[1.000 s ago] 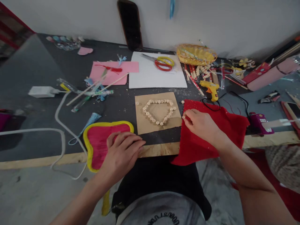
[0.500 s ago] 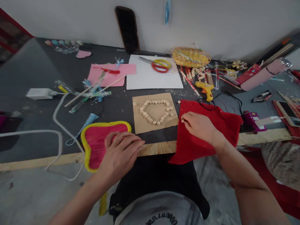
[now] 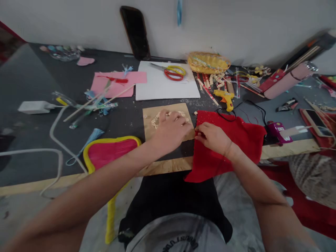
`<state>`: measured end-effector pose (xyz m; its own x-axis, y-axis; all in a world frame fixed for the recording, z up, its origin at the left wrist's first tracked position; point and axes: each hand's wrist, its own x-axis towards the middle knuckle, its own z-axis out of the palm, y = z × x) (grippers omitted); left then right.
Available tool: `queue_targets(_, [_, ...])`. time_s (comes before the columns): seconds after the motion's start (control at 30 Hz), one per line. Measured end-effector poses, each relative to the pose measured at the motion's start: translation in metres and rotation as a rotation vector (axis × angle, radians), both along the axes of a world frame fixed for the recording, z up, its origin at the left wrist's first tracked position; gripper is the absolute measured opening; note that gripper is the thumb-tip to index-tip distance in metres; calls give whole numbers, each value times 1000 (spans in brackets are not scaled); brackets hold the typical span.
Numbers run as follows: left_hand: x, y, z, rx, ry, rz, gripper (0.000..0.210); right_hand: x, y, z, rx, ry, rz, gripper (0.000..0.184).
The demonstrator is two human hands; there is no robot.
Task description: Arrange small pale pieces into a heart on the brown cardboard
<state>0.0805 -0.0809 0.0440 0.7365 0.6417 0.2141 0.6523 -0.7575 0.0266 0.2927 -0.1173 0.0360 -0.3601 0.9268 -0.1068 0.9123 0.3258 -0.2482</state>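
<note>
- Beads (image 3: 154,122) on brown card (image 3: 150,134) are partly covered by the loosely spread left hand (image 3: 172,130); brushing could skew them.
- At the red cloth (image 3: 244,136), a single bead (image 3: 199,134) is pinched by the right hand (image 3: 213,137); slipping could lose it.

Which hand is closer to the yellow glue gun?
Right. The right hand is over the red cloth, on the person's side of the yellow glue gun and a bit left of it. The left hand is farther left, over the brown card.

A grey top (image 3: 157,235) bearing curved dark lettering (image 3: 180,239) is worn with black bottoms (image 3: 173,196).
</note>
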Motion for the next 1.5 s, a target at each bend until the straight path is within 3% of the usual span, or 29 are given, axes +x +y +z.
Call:
queue_targets(0.13, [26,19,-16,59,89,7,22,0,0,-4,0,41,1,12])
queue_targets(0.27, [29,28,-19,30,96,-6,26,7,0,-6,1,129,-18,15])
queue_targets(0.37, [16,32,-4,3,-32,30,23,28,-3,-1,79,262,-124,12])
queue_targets(0.53, [-30,33,33,-80,-333,268,21,83,-10,13,325,374,-458,11])
queue_targets(0.67, [-58,25,40,-127,-465,303,28,102,-14,20,488,341,-595,16])
queue_targets(0.77, [-68,18,34,-136,-476,276,30,86,-15,19,423,358,-510,18])
queue_targets(0.93, [-78,16,20,-220,-525,368,23,45,-16,10,47,327,-80,19])
queue_targets(1.03, [-82,22,14,-339,-587,437,19,30,-12,8,-68,242,64,26])
queue_targets(1.17, [-78,33,8,-426,-581,382,30,19,11,9,-109,243,-23,33])
queue_targets(1.3, [-68,43,4,-370,-464,266,32,7,44,-2,15,285,-60,18])
queue_targets(1.5, [-53,50,-9,-283,-341,149,26,-11,62,-14,-12,152,-44,11])
